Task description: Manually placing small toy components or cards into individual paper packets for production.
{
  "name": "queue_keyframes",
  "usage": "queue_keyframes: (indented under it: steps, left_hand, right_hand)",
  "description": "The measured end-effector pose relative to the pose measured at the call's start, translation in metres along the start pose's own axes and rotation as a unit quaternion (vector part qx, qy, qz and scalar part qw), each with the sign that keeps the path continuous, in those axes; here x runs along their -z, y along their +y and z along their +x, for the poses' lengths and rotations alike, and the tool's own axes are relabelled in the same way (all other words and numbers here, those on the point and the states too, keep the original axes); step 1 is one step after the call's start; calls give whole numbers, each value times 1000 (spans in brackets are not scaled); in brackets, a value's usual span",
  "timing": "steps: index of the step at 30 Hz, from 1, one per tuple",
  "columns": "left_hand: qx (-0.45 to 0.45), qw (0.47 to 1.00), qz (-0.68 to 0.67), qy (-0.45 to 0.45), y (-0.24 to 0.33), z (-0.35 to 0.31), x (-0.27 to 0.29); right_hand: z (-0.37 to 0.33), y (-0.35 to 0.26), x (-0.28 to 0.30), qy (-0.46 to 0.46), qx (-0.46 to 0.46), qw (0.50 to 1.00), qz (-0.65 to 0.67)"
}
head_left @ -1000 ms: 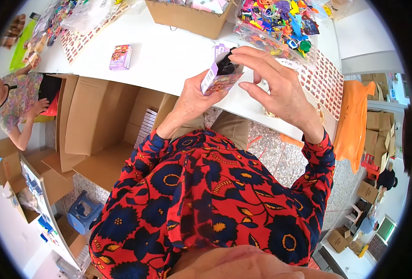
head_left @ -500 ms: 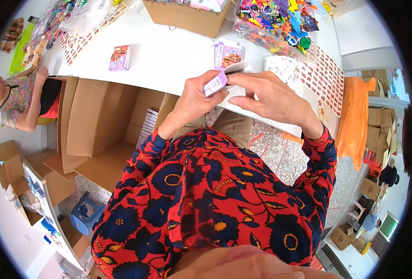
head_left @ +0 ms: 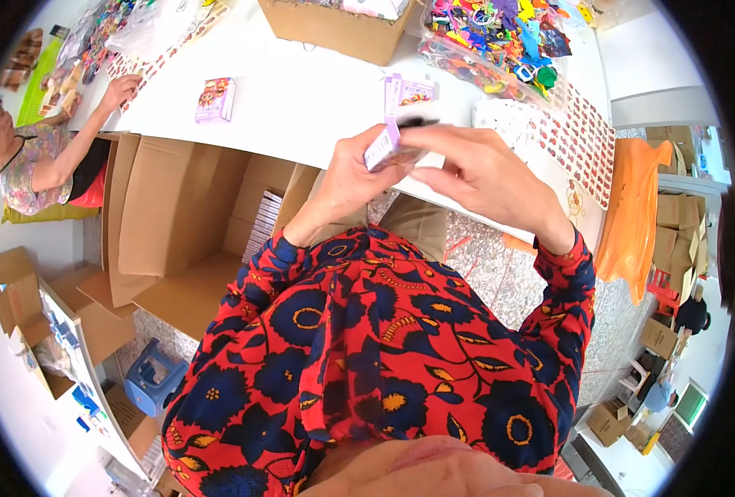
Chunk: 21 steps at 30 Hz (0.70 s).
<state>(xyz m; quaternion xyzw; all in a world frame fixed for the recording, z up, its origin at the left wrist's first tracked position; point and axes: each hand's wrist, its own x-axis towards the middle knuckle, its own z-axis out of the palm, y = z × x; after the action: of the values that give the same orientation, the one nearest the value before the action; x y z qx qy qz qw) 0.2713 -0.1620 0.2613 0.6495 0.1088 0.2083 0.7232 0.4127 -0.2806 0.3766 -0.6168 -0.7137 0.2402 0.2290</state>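
1. The left hand (head_left: 347,178) is closed around a small purple-and-white cardboard box (head_left: 382,147), now raised slightly higher above the white table (head_left: 301,99).
2. The right hand (head_left: 483,174), at 3 o'clock of the box, has shifted; fingers pinch a blurred dark item at its top.

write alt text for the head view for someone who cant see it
Seen from above, a person in a red and navy floral shirt holds a small purple box in the left hand, with the right hand at its top. Beyond is a white table with another purple box; an open cardboard carton sits below.
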Motion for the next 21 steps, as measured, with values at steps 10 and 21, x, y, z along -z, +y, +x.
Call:
queue_keyframes:
  steps: [10,21]
  left_hand:
    - [9,1000,6,-13,2,1,-2]
    - [45,996,-27,69,-19,4,28]
  right_hand:
    - [-15,14,-4,201,-19,975,91]
    - [-16,50,-2,177,-82,960,201]
